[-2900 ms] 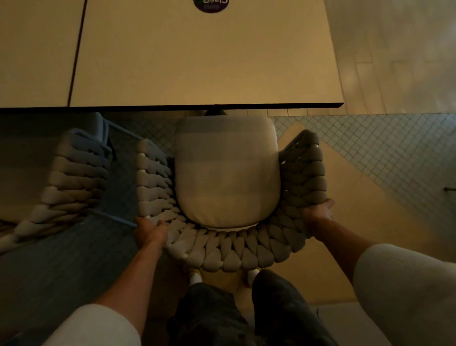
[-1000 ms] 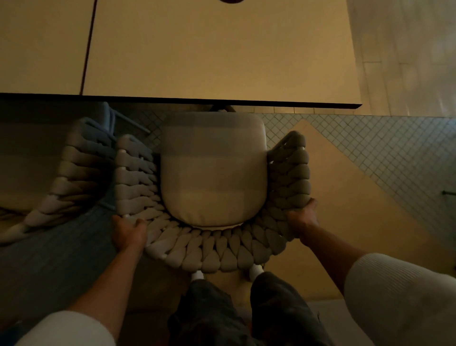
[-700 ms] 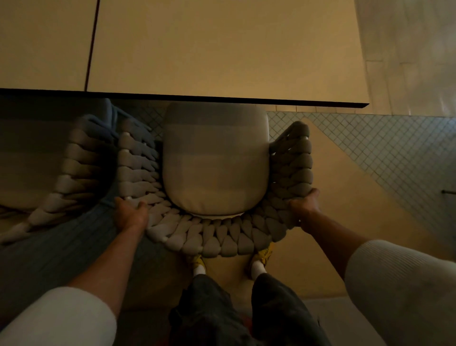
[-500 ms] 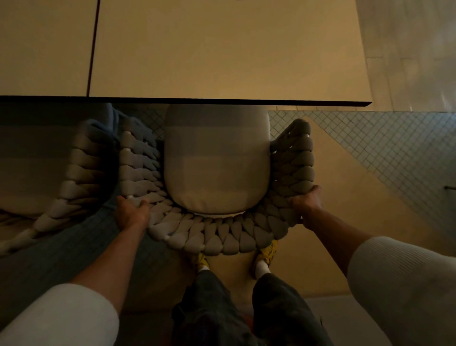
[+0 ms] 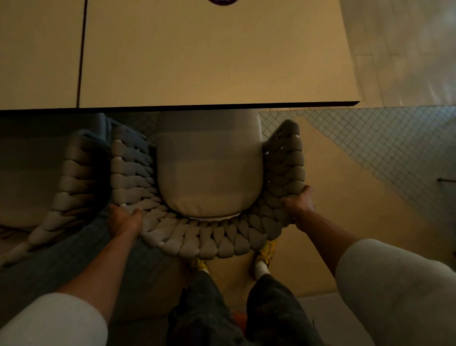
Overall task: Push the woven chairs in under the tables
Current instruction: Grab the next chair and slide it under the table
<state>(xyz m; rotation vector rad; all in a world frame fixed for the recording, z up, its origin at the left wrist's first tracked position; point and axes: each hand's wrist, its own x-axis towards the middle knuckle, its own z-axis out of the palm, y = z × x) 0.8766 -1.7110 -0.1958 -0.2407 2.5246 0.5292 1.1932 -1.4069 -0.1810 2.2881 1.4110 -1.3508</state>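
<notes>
A woven chair (image 5: 209, 243) with a thick braided grey back and a pale seat cushion (image 5: 208, 173) stands right below me. The front of its seat is hidden under the edge of a beige table (image 5: 212, 61). My left hand (image 5: 124, 219) grips the braided back at its left rear corner. On the right rear corner my right hand (image 5: 297, 206) holds the braid. A second woven chair (image 5: 74, 185) stands close on the left, its arm almost touching the first chair's, partly under the neighbouring table (image 5: 37, 54).
My legs in dark trousers and yellow shoes (image 5: 265, 252) stand directly behind the chair. The floor is small blue-grey mosaic tile (image 5: 382, 143) with a tan patch (image 5: 345, 222) on the right. A dark round sticker (image 5: 223, 1) sits at the table's far edge.
The chair has slid forward, so more of its seat cushion lies under the table edge, and it has closed up against the left chair. Both hands kept their grip.
</notes>
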